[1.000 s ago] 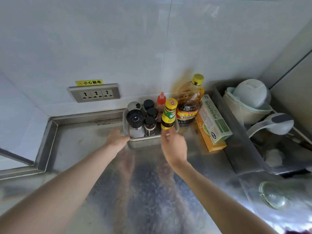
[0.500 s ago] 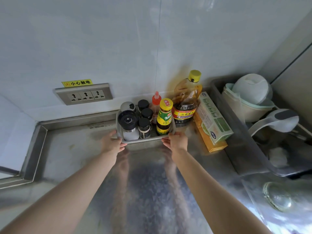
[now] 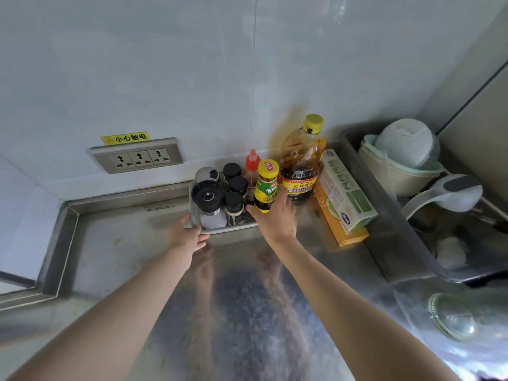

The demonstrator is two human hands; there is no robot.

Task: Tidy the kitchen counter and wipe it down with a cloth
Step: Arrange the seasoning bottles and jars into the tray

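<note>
Steel counter [image 3: 247, 312], far-right corner against the tiled wall; a small grey tray [image 3: 233, 233] of condiments sits there, touching or almost touching the back ledge.

Left hand [image 3: 187, 237] grips the tray's near-left corner, fingers curled around the rim, thumb side up; right hand [image 3: 277, 218] is at the tray's right end, fingers wrapped round the lower part of a sauce bottle [image 3: 266, 185] with a yellow cap and green label; whether that bottle rests in the tray or is lifted just clear of it, cannot tell.

In the tray: a grinder [image 3: 207, 202] with a black top at near left, three small black-capped jars [image 3: 233, 203] in a row, a red-capped squeeze bottle [image 3: 252, 167] at the far side; just right of the tray a large oil bottle [image 3: 301, 163] stands on the counter; right of that, two boxes [image 3: 343, 193] stacked; further right, a dish rack [image 3: 390, 215] with bowls and a ladle.

Progress, as a judgement: tidying is at the gathering stage; condiments are grouped toward the corner, the oil bottle and boxes stand outside the tray; counter shows smears and a stain at left; no cloth is in view, so wiping looks not yet begun; most of the task is left.
</note>
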